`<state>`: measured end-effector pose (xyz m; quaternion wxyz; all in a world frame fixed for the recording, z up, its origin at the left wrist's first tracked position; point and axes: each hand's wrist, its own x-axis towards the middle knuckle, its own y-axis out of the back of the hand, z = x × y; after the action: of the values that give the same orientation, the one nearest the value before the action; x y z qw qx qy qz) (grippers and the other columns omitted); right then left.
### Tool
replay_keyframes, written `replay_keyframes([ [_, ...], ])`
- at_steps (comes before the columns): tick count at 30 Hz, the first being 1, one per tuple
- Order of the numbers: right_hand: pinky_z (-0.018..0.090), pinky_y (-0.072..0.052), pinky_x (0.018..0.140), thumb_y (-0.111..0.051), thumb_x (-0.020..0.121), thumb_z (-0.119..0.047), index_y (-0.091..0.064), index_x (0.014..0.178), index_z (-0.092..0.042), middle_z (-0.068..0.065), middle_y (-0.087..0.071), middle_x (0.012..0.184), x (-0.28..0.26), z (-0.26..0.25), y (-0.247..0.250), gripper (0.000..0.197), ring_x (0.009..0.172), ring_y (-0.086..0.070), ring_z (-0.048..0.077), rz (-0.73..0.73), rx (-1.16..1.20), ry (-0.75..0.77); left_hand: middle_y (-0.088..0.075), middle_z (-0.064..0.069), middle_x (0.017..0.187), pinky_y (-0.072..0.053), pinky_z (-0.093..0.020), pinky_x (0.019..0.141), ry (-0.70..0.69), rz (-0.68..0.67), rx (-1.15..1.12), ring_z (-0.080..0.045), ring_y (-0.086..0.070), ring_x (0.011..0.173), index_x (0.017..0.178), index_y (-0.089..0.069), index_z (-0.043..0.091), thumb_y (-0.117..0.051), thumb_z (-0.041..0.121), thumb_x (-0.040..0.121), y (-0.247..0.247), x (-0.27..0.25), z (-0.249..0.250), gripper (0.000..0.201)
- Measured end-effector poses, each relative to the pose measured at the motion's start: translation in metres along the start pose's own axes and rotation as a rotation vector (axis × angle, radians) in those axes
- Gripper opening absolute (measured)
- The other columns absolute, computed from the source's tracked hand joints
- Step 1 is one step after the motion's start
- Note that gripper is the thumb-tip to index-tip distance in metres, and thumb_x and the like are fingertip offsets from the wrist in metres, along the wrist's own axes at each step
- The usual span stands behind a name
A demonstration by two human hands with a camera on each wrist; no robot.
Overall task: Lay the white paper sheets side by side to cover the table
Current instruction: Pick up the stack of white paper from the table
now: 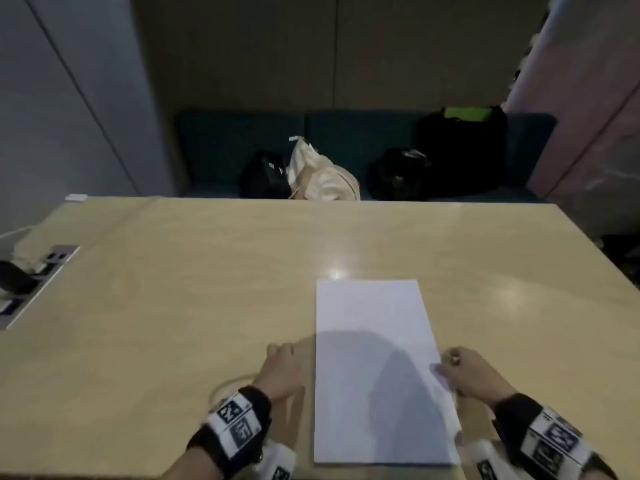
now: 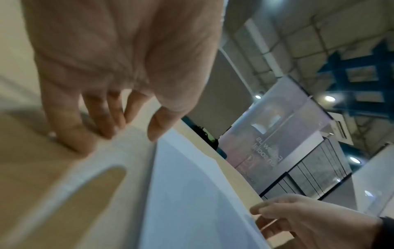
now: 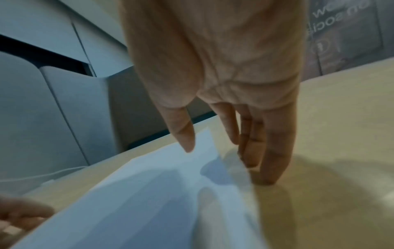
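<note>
A stack of white paper sheets (image 1: 374,358) lies lengthwise on the beige table (image 1: 207,289), right of centre near the front edge. My left hand (image 1: 282,370) is just left of the stack. In the left wrist view its fingertips (image 2: 70,143) rest on the table with fingers fairly straight, and the thumb hovers at the paper's (image 2: 187,193) left edge. My right hand (image 1: 464,374) is at the right edge, which is lifted and blurred. The thumb (image 3: 185,139) is above the paper (image 3: 149,193), and the fingers (image 3: 270,160) are beneath it, touching the table.
A recessed socket panel (image 1: 38,278) with a black plug (image 1: 14,280) sits at the table's left edge. A thin white cable (image 1: 225,384) loops by my left wrist. Beyond the far edge, a bench holds black bags (image 1: 460,150) and a cream bag (image 1: 318,178).
</note>
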<state>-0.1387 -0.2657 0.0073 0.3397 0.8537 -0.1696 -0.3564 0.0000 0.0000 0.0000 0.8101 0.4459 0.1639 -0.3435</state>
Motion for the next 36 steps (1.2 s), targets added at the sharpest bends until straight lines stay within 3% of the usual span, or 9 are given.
replay_keyframes([
  [6, 0.030, -0.026, 0.054, -0.062, 0.077, -0.005, -0.040, 0.055, -0.007, 0.009, -0.036, 0.056, 0.001, -0.011, -0.025, 0.031, 0.053, -0.033, 0.020, 0.037, 0.096, -0.028, -0.029, -0.013, 0.139, -0.043, -0.042, 0.102, -0.029, -0.087, -0.116, -0.035, -0.049, 0.117, 0.135, -0.039, 0.012, -0.042, 0.013, 0.087, -0.015, 0.016, 0.012, 0.048],
  [11, 0.028, -0.026, 0.051, -0.059, 0.074, 0.002, -0.035, 0.047, -0.010, 0.007, -0.033, 0.054, -0.005, -0.014, -0.025, 0.038, 0.049, -0.030, 0.019, -0.008, 0.114, -0.083, -0.041, -0.023, 0.132, -0.051, -0.047, 0.083, -0.029, -0.090, -0.123, -0.044, -0.057, 0.105, 0.120, -0.049, 0.005, -0.045, 0.011, 0.079, -0.013, 0.027, 0.007, 0.042],
  [13, 0.029, -0.031, 0.055, -0.055, 0.073, 0.004, -0.041, 0.055, -0.007, 0.009, -0.041, 0.066, -0.007, -0.016, -0.027, 0.026, 0.058, -0.041, 0.023, -0.011, 0.054, -0.082, -0.043, -0.026, 0.130, -0.051, -0.043, 0.075, -0.040, -0.070, -0.135, -0.040, -0.058, 0.097, 0.114, -0.052, 0.003, -0.047, 0.009, 0.079, -0.016, 0.030, 0.005, 0.036],
  [15, 0.028, -0.040, 0.060, -0.053, 0.078, 0.001, -0.053, 0.082, -0.001, 0.012, -0.049, 0.088, -0.011, -0.015, -0.031, 0.005, 0.077, -0.054, 0.030, 0.042, 0.061, -0.051, -0.042, -0.025, 0.130, -0.049, -0.036, 0.072, -0.054, -0.044, -0.155, -0.037, -0.057, 0.093, 0.120, -0.051, 0.005, -0.047, 0.008, 0.081, -0.017, 0.029, 0.007, 0.039],
  [20, 0.026, -0.047, 0.065, -0.052, 0.090, 0.001, -0.063, 0.107, -0.002, 0.011, -0.065, 0.096, -0.031, -0.018, -0.029, 0.021, 0.076, -0.059, 0.021, 0.247, 0.483, 0.117, -0.045, -0.025, 0.121, -0.041, -0.022, 0.053, -0.021, -0.007, -0.259, -0.024, -0.050, 0.077, 0.106, -0.049, 0.005, -0.052, 0.025, 0.090, -0.020, 0.024, 0.009, 0.026],
  [24, 0.015, -0.058, 0.060, -0.053, 0.090, 0.004, -0.061, 0.111, 0.003, 0.011, -0.071, 0.094, -0.041, -0.026, -0.007, 0.023, 0.069, -0.068, 0.012, 0.223, 0.843, 0.178, -0.047, -0.017, 0.139, -0.049, -0.034, 0.088, -0.009, 0.011, -0.506, -0.031, -0.056, 0.116, 0.136, -0.038, 0.004, -0.060, 0.065, 0.065, -0.011, 0.018, 0.010, 0.096],
  [28, 0.007, -0.043, 0.040, -0.049, 0.091, 0.007, -0.058, 0.110, 0.004, -0.005, -0.072, 0.068, -0.045, -0.042, 0.017, 0.021, 0.043, -0.062, -0.002, 0.185, 0.977, 0.250, -0.062, -0.005, 0.128, -0.048, -0.043, 0.098, -0.129, -0.150, -0.844, -0.024, -0.059, 0.116, 0.126, -0.053, 0.011, -0.056, 0.033, 0.091, 0.006, 0.002, 0.023, 0.041],
  [31, 0.012, -0.053, 0.050, -0.057, 0.086, 0.008, -0.061, 0.106, 0.007, 0.001, -0.070, 0.071, -0.038, -0.052, 0.023, 0.020, 0.052, -0.067, 0.004, 0.283, 0.986, 0.261, -0.063, -0.010, 0.124, -0.053, -0.036, 0.091, -0.243, -0.083, -0.947, -0.027, -0.062, 0.111, 0.125, -0.053, 0.007, -0.052, 0.010, 0.093, 0.013, -0.004, 0.036, 0.033],
  [36, 0.027, -0.058, 0.068, -0.074, 0.073, 0.002, -0.067, 0.091, -0.001, 0.006, -0.065, 0.074, -0.020, -0.051, 0.025, 0.019, 0.067, -0.065, 0.023, 0.519, 0.979, 0.180, -0.066, -0.013, 0.114, -0.054, -0.030, 0.079, -0.227, 0.111, -0.981, -0.026, -0.065, 0.096, 0.113, -0.060, 0.002, -0.062, 0.005, 0.086, 0.007, 0.000, 0.054, 0.027],
])
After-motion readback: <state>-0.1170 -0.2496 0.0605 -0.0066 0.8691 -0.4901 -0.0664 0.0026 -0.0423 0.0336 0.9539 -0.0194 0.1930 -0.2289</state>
